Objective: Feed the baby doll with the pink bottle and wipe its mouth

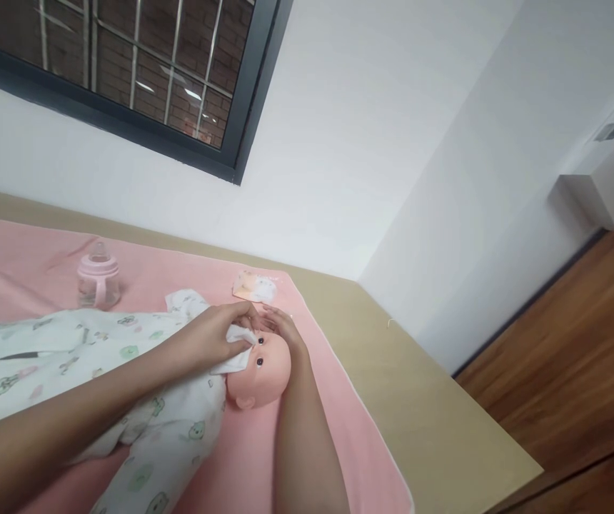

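Left hand [215, 333] pinches a thin white cloth [236, 362], likely soft; hold its edge. Unclenched right hand [288, 330] cups a round pink plastic doll head [270, 370].

Left hand [211, 335] and right hand [285, 330] bare — forearms [98, 389] bare too, out to edge of view. Slim build — narrow wrists [298, 357], slender fingers [238, 309].

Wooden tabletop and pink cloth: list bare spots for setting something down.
Free: the pale wooden tabletop right of the pink cloth; also the cloth between the clear, pink-collared baby bottle and the orange and white packet. Crowded: around the bald doll head, where left hand, right hand and white tissue gather.
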Motion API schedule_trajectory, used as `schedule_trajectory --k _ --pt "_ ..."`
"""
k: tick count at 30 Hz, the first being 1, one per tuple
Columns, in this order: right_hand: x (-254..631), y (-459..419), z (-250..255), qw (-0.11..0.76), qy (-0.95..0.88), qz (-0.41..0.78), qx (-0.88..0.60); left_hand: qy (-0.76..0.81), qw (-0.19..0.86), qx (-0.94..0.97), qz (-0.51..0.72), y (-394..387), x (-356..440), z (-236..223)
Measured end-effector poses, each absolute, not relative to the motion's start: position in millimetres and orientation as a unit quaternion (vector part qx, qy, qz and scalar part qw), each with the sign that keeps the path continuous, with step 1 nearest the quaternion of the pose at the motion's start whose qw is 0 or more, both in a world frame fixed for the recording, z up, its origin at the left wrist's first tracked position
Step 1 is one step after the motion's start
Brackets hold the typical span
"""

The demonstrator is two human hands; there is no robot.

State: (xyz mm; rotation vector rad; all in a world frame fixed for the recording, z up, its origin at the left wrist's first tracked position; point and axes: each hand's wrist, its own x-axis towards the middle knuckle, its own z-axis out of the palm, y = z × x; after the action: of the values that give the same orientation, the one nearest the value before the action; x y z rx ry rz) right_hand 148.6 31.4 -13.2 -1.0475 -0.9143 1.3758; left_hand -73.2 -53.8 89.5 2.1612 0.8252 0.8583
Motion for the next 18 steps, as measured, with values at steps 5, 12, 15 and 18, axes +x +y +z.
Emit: schedule_trajectory --k 5,12,15,18 --pt "149.7 35.5 -13.9 0.554 -0.381 0.592 -0.445 0.339 0.294 0.826 0.342 -56.6 -73.0 91.7" --pt "149.3 33.1 -9.4 0.544 -0.392 0.590 -0.450 0.359 0.237 0.836 0.341 -57.6 -72.6 89.2" --pt "148.4 30.8 -9.1 0.542 -0.388 0.592 -0.453 0.358 0.204 0.839 0.356 -52.9 -77.8 93.7" --pt "147.8 27.0 -5.5 0.547 -0.393 0.587 -0.450 0.362 0.203 0.825 0.384 -44.7 -89.5 102.7"
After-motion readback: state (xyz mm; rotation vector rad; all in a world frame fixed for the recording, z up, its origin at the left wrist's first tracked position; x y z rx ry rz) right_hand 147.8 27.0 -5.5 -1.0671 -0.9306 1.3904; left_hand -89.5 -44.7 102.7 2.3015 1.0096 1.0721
